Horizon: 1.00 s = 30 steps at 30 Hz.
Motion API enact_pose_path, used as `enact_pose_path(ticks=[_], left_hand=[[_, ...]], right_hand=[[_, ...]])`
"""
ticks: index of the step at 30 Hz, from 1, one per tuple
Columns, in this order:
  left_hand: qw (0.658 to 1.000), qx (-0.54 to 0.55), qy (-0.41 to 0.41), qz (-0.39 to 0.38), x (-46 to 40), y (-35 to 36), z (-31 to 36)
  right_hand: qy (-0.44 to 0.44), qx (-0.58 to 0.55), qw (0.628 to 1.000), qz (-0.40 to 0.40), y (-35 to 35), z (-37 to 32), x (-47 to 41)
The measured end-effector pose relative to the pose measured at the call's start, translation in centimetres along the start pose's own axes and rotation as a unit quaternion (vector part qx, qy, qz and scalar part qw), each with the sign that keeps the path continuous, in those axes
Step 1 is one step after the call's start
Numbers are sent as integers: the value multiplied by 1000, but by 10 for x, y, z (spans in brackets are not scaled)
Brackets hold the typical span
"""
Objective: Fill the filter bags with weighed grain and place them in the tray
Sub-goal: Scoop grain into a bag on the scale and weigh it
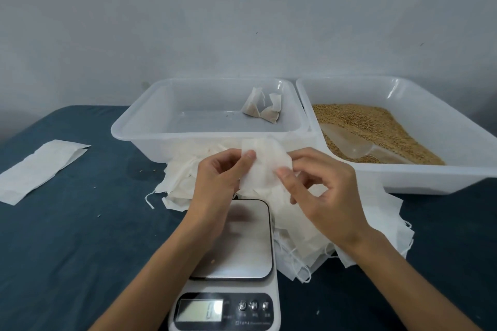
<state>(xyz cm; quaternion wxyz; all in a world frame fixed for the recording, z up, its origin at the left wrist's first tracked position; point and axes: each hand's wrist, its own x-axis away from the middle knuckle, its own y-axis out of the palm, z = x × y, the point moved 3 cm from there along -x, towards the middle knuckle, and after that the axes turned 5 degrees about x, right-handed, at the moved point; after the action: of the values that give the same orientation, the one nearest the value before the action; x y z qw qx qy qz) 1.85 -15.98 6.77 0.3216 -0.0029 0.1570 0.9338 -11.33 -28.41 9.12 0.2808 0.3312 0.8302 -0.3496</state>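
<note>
Above the scale (236,239), left hand (217,183), right hand (320,191), pinching filter bag (262,166) edges.

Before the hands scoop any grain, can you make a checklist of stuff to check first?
1. Empty white filter bag pinched by left hand and right hand: ok.
2. Bag mouth open: cannot tell.
3. Silver scale platform free of bags: ok.
4. Scale display at zero: cannot tell.
5. Clear scoop lying in the tray of brown grain: ok.
6. Clear plastic tray has room beside the filled bags: ok.
</note>
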Motion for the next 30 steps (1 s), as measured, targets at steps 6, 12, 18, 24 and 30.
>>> enact_pose_path(ticks=[6,12,18,24,30], left_hand=[[1000,11,-5,16,0,-1,3],[997,-31,66,34,2,1,6],[982,-79,170,2,8,7,12],[981,-81,172,-29,11,10,8],[980,-82,176,-31,12,11,10]], right_hand=[[-20,84,996,39,-5,3,-3],[165,-96,981,13,-4,20,-4],[234,-256,938,-1,-10,22,-6],[255,-255,930,66,-14,28,-7],[201,-246,948,9,-14,20,-9]])
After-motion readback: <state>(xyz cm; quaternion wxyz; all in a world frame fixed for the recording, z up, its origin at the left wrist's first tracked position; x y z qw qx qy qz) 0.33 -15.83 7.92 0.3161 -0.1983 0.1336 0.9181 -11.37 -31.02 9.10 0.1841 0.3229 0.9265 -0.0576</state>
